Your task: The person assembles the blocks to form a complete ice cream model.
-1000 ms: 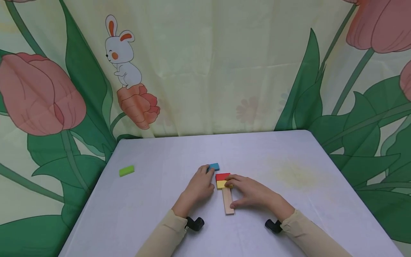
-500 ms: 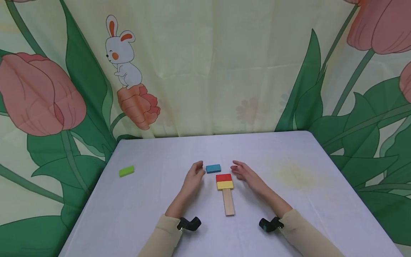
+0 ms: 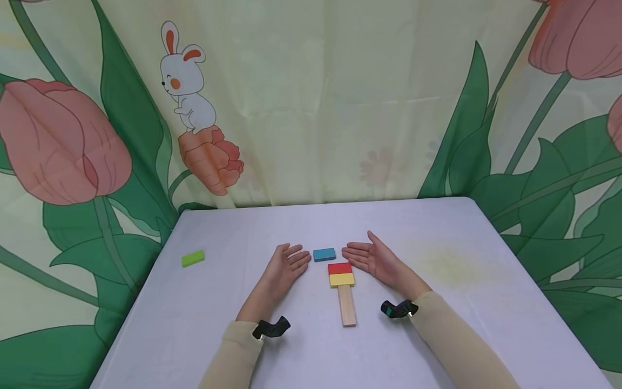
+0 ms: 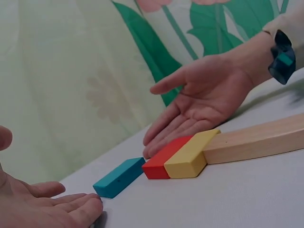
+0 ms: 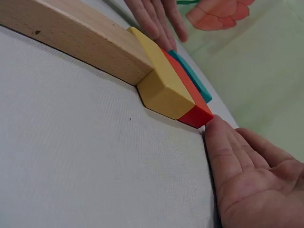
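Note:
Both palms are turned up, one on each side of a small row of wooden blocks. A plain wood block [image 3: 347,306] lies lengthwise, its far end against a yellow block [image 3: 342,280]. The red block [image 3: 339,268] lies flush behind the yellow one. Farther back, a blue block [image 3: 324,254] lies on its own, a small gap from the red. My left hand [image 3: 286,268] is just left of the blue block, fingers extended and holding nothing. To the right, my right hand [image 3: 376,261] also has straight fingers and holds nothing; its fingertips are near the red and blue blocks.
A light green block [image 3: 193,259] lies by itself at the table's left side. The white-covered table [image 3: 413,351] ends at a curtain [image 3: 311,108] printed with tulips and a rabbit. Dark wrist cameras sit on both cuffs.
My left hand has let go of the blue block and drawn back left. My right hand has left the yellow block and moved away right. Both palms have turned upward.

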A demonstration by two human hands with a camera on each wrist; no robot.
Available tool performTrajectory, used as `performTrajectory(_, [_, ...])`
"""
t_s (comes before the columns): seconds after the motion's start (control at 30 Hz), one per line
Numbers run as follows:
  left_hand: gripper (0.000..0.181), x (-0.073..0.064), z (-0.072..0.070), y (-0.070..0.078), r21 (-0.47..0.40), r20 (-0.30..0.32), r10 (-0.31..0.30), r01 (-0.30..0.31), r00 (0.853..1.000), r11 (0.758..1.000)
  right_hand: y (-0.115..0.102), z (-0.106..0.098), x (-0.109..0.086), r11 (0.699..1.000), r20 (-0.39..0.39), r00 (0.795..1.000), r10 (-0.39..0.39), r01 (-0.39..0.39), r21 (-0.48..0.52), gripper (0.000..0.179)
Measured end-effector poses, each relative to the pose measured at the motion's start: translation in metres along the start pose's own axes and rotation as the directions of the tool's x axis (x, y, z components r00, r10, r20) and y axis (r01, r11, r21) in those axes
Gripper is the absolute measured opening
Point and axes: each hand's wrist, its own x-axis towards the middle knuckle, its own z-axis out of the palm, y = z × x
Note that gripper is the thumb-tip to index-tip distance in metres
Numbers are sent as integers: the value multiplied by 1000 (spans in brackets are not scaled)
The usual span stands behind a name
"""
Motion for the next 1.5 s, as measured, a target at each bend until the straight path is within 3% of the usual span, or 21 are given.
performTrajectory(0.2, [74, 5, 1, -2, -33, 40, -11, 12, 999, 999, -1, 4, 6, 993, -51, 999, -5, -1, -118, 89])
performTrajectory(0.47, [83, 11, 5, -8, -149, 143, -41, 63, 989, 987, 0, 6, 3, 992, -69, 998, 0, -9, -123, 88])
performTrajectory(0.6, [85, 12, 9, -10, -173, 149, -49, 74, 988, 982, 0, 6, 0, 990, -75, 997, -10, -1, -139, 91])
performTrajectory(1.17, [86, 12, 15, -15, -165, 221, -57, 95, 974, 982, 0, 2, -17, 989, -92, 995, -25, 11, -148, 90])
performTrajectory(1.5, [79, 6, 18, -15, -141, 213, -77, 109, 974, 984, 6, 4, -24, 984, -118, 993, -17, -4, -176, 85])
